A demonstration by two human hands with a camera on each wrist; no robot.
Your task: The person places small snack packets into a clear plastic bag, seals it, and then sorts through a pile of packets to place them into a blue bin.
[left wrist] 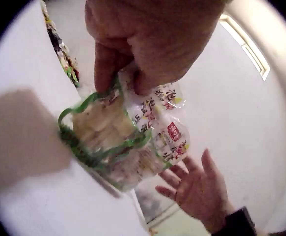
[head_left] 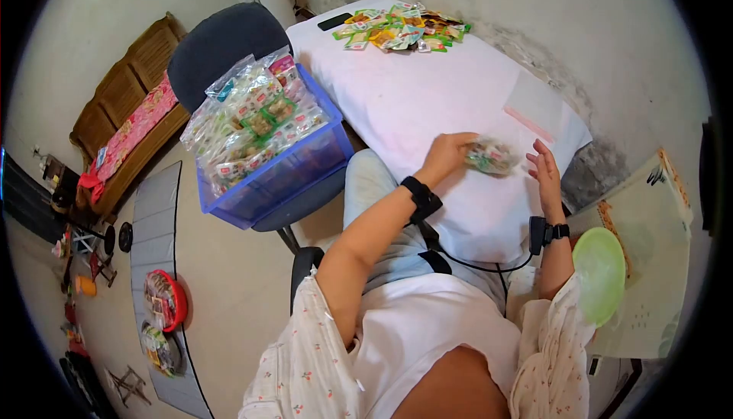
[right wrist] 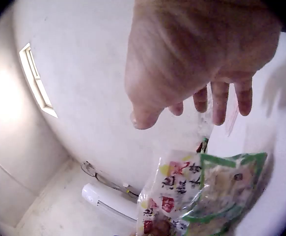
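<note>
Pale walls [head_left: 641, 60] are rising behind the white-covered table [head_left: 397, 106]. Seen from the head view, 1 dark chair [head_left: 217, 45] is standing left of the table, and a blue crate [head_left: 244, 209] on its seat is holding many clear-wrapped packets [head_left: 256, 125]. Well left of the table, a wooden bench [head_left: 126, 87] is standing against the wall and a red basin [head_left: 181, 301] is lying on a grey mat [head_left: 156, 224]. Along the table's far edge, a dark phone [head_left: 334, 21] is lying just beside a pile of small colourful packets [head_left: 408, 28]; toward the table's right end, a clear bag with a pink strip [head_left: 538, 106] is lying flat. To the right of the table, a light green basin [head_left: 599, 275] is showing. Above the table's right part, the left hand [head_left: 447, 156] is pinching a green-edged package [head_left: 491, 156], while the right hand [head_left: 546, 175] is hovering just beside it, fingers parted. From the left wrist, the left thumb and fingers are gripping the package by its upper part over the table, and the right palm is facing it, fingers spread. From the right wrist, the right fingers are pointing down, straight and holding nothing, with the package hanging below them beside the table's white cover.
</note>
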